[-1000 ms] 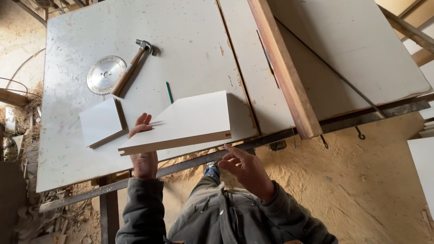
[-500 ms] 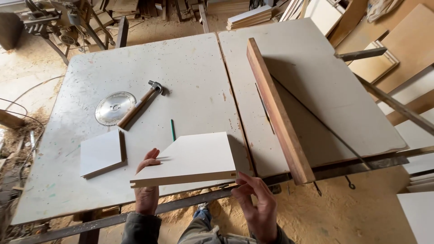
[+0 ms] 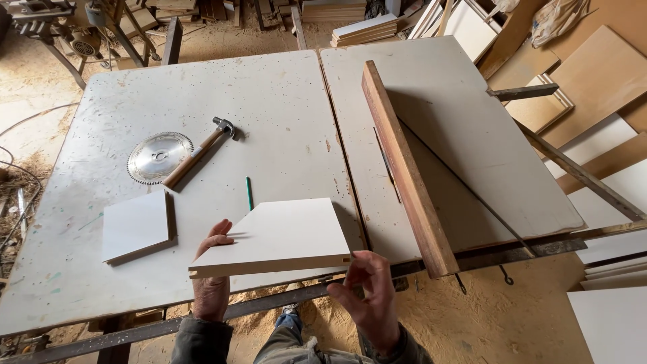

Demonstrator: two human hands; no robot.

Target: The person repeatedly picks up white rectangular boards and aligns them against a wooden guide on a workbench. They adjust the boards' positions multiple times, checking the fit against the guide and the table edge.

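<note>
Left hand (image 3: 214,280) grips white panel (image 3: 275,237) from beneath, thumb on top, holding it tilted above table (image 3: 283,114) near edge. Right hand (image 3: 370,298) at panel's 4 o'clock, fingers curled loosely, holding nothing. Hammer (image 3: 197,153), saw blade (image 3: 157,157) at 11 o'clock.

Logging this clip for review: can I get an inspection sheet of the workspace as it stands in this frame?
Surface: worn white table, speckled, seam down the middle.
Job's things: white panel, held above the near edge.
Clutter: hammer lying across saw blade; green pencil; small white board; wooden fence.
Grippers: left hand grips panel; right hand open beside it.
Cables: cord on floor, left.
Surroundings: sawdust floor, stacked boards.
</note>
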